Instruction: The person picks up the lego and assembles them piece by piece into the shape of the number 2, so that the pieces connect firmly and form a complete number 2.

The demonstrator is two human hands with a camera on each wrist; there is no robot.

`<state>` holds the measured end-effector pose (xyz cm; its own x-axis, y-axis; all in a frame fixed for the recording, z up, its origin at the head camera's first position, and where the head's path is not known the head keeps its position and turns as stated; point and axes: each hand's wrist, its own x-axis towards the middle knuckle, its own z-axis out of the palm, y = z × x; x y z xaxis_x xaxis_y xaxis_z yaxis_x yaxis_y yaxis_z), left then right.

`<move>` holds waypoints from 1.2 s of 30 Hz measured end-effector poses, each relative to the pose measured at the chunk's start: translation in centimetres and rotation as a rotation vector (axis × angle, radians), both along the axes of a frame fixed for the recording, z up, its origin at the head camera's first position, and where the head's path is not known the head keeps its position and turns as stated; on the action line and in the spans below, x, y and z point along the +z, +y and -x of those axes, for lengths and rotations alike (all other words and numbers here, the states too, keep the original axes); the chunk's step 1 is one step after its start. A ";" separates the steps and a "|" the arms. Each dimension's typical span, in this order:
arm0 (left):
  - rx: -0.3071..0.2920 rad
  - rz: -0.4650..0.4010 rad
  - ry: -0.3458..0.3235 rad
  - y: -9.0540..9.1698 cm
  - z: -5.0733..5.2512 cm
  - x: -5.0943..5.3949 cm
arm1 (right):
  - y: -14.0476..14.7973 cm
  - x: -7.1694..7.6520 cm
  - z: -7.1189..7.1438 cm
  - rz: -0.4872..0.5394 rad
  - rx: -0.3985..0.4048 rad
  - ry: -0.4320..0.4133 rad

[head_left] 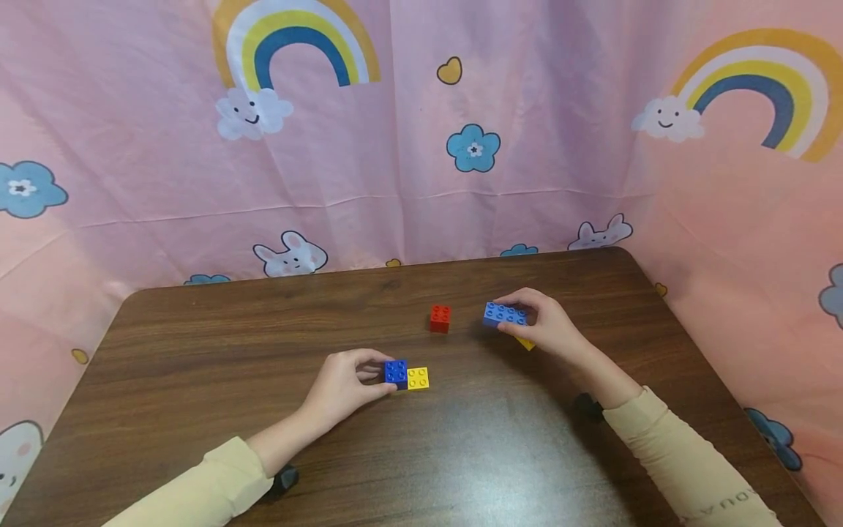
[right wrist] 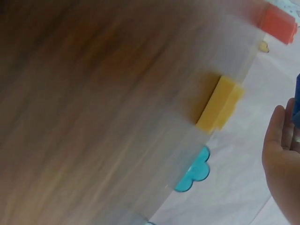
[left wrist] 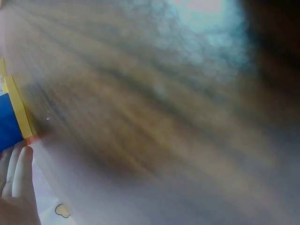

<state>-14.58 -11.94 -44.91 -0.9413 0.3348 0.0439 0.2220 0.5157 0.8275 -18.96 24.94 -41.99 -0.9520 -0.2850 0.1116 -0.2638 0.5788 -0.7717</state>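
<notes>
My left hand (head_left: 349,382) pinches a small square blue brick (head_left: 396,372) between thumb and fingers. That brick sits on the left part of a yellow brick (head_left: 418,378), whose right studs show. In the left wrist view the blue brick (left wrist: 8,121) and the yellow edge (left wrist: 18,108) are at the far left, by the fingertips. My right hand (head_left: 543,322) grips a longer light blue brick (head_left: 505,314) above the table. Partly hidden below it in the head view is another yellow brick (head_left: 525,342); the right wrist view has this yellow brick (right wrist: 218,105) on the table, apart from the hand.
A red brick (head_left: 440,319) stands on the wooden table (head_left: 263,329) between the two hands, toward the back; it also shows as a red brick (right wrist: 279,24) in the right wrist view. Pink printed curtains (head_left: 421,227) close off the table's back and sides.
</notes>
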 end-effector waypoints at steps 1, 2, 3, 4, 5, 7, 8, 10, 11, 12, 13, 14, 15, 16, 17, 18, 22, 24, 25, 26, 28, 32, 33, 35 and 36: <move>0.001 0.002 0.000 0.0 0.0 0.0 | -0.2 0.0 -0.1 0.012 0.009 -0.003; 0.002 0.005 -0.001 0.0 0.0 0.0 | -0.5 0.0 -0.2 0.025 0.015 -0.009; 0.003 0.008 -0.001 0.0 0.0 0.0 | -0.7 0.0 -0.2 0.033 0.020 -0.014; 0.002 0.010 0.000 0.0 0.0 0.0 | -0.9 0.0 -0.3 0.039 0.024 -0.018; 0.001 0.011 0.000 0.0 0.0 0.0 | -1.1 0.0 -0.3 0.045 0.028 -0.020; 0.003 0.014 -0.001 0.0 -0.1 0.1 | -1.6 0.0 -0.5 0.044 0.031 -0.025; 0.003 0.015 -0.003 0.0 -0.1 0.1 | -1.8 0.1 -0.5 0.044 0.032 -0.027; 0.003 0.018 -0.005 0.1 -0.1 0.1 | -2.1 0.2 -0.7 0.047 0.037 -0.034; 0.002 0.020 -0.005 0.1 -0.1 0.1 | -2.3 0.2 -0.7 0.051 0.040 -0.036; 0.003 0.020 -0.008 0.1 -0.1 0.1 | -2.5 0.2 -0.8 0.052 0.041 -0.038; 0.002 0.021 -0.010 0.1 -0.1 0.1 | -2.8 0.3 -0.9 0.055 0.044 -0.038; 0.002 0.020 -0.009 0.1 -0.1 0.1 | -3.0 0.3 -0.9 0.059 0.048 -0.036; 0.002 0.021 -0.008 0.1 -0.1 0.1 | -3.2 0.3 -1.0 0.061 0.051 -0.033; 0.003 0.020 -0.008 0.1 -0.1 0.1 | -3.5 0.3 -1.0 0.062 0.056 -0.028; 0.002 0.020 -0.004 0.1 -0.1 0.1 | -3.8 0.4 -1.1 0.067 0.060 -0.028; 0.002 0.020 -0.004 0.1 -0.1 0.1 | -4.0 0.4 -1.1 0.070 0.064 -0.028; 0.003 0.020 0.000 0.1 -0.2 0.1 | -5.0 0.2 -1.4 0.067 0.080 -0.021; 0.006 0.022 -0.002 0.1 -0.2 0.1 | -5.5 0.2 -1.5 0.062 0.093 -0.016; 0.007 0.024 -0.004 0.1 -0.2 0.1 | -5.7 0.2 -1.5 0.061 0.099 -0.015; 0.007 0.026 -0.004 0.1 -0.2 0.1 | -5.9 0.1 -1.5 0.060 0.106 -0.015; 0.008 0.028 -0.003 0.1 -0.2 0.1 | -6.3 0.1 -1.5 0.070 0.118 -0.024; 0.004 0.028 0.001 0.1 -0.2 0.2 | -6.8 -0.2 -1.6 0.077 0.132 -0.024; 0.004 0.028 0.001 0.1 -0.2 0.2 | -6.9 -0.3 -1.6 0.076 0.133 -0.023; 0.001 0.026 0.000 0.2 -0.2 0.2 | -7.2 -0.3 -1.7 0.078 0.139 -0.018; 0.001 0.026 0.000 0.2 -0.3 0.2 | -7.3 -0.4 -1.7 0.080 0.142 -0.019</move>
